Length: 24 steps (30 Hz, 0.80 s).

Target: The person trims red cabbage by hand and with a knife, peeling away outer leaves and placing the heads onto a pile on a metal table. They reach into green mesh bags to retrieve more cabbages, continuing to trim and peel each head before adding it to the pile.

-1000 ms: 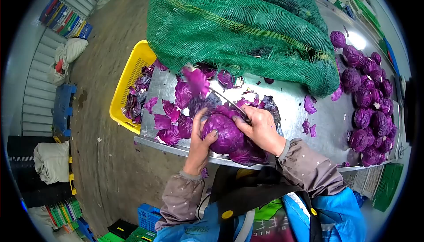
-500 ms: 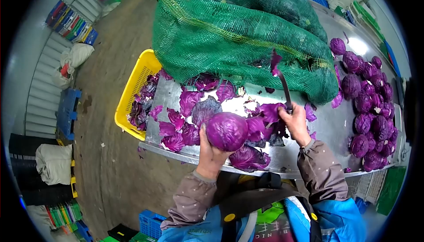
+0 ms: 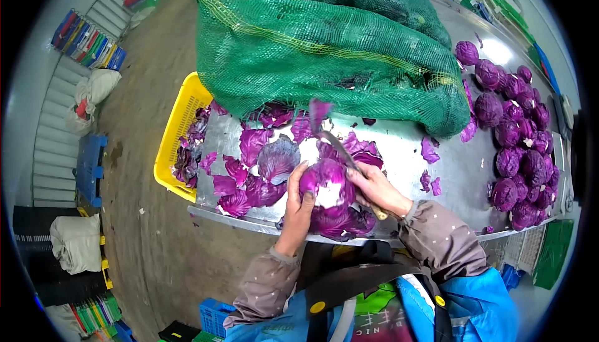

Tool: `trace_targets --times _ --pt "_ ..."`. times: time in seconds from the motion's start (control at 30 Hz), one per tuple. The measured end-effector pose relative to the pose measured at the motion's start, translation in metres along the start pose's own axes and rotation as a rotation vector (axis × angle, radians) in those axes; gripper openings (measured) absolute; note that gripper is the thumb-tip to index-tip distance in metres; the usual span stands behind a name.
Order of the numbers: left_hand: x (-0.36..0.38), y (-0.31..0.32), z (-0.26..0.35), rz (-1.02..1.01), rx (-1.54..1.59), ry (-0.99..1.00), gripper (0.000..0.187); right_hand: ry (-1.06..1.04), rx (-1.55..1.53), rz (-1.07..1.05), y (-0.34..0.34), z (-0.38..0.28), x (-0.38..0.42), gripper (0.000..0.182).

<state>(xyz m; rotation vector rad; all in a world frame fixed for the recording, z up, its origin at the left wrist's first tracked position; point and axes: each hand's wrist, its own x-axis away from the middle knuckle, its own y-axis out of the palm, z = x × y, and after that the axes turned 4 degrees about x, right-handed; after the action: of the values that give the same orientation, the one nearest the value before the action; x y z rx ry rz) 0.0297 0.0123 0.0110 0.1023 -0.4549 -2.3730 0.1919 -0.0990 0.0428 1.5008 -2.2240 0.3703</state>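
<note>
Tabletop; left grip around cabbage, pale patch newly visible; right grip around knife.

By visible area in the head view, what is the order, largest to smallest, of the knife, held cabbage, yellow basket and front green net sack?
1. Front green net sack
2. Yellow basket, partly hidden
3. Held cabbage
4. Knife, thin, partly covered

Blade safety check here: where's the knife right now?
In the head view, the knife is near the centre, in the right hand beside the red cabbage, pointing toward the green mesh sack.
</note>
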Motion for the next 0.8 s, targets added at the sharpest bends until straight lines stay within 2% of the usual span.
trace_targets --times 0.03,0.1,0.13,0.17,0.23,0.27,0.37,0.5,0.63,0.67,0.77,0.8 --pt "-0.002 -0.003 -0.009 -0.07 -0.098 -0.026 0.067 0.021 0.123 0.06 -0.004 0.002 -0.004 0.046" --pt "-0.003 0.005 -0.011 -0.098 -0.602 0.143 0.09 -0.37 0.525 0.362 0.001 0.03 -0.023 0.04" --pt "-0.003 0.01 -0.018 -0.063 -0.703 0.125 0.092 -0.189 0.477 0.303 0.0 0.025 -0.016 0.037" --pt "-0.004 0.014 -0.027 -0.026 -0.801 0.109 0.093 -0.325 0.566 0.346 -0.002 0.038 -0.019 0.038" --pt "-0.006 0.018 -0.039 0.031 -0.77 0.115 0.091 -0.41 0.839 0.418 -0.002 0.031 -0.006 0.04" --pt "-0.007 0.021 -0.041 0.045 -0.765 0.099 0.091 -0.257 0.874 0.378 -0.003 0.019 0.006 0.044" --pt "-0.009 0.025 -0.043 0.064 -0.758 0.089 0.091 -0.304 0.945 0.437 -0.009 0.031 0.028 0.043" --pt "-0.013 0.026 -0.047 0.085 -0.808 0.157 0.09 -0.481 0.788 0.414 0.001 0.037 0.04 0.048" --pt "-0.021 0.036 -0.045 0.073 -0.854 0.217 0.086 -0.33 0.916 0.432 0.002 0.029 0.031 0.052" --pt "-0.024 0.037 -0.041 0.053 -0.879 0.199 0.084 -0.337 1.051 0.448 0.001 0.029 0.029 0.057" --pt "-0.03 0.041 -0.041 0.04 -0.945 0.216 0.083 -0.357 1.194 0.504 -0.003 0.018 0.019 0.058" --pt "-0.032 0.045 -0.041 0.058 -0.961 0.226 0.084 -0.432 1.203 0.529 -0.007 0.018 0.011 0.056"
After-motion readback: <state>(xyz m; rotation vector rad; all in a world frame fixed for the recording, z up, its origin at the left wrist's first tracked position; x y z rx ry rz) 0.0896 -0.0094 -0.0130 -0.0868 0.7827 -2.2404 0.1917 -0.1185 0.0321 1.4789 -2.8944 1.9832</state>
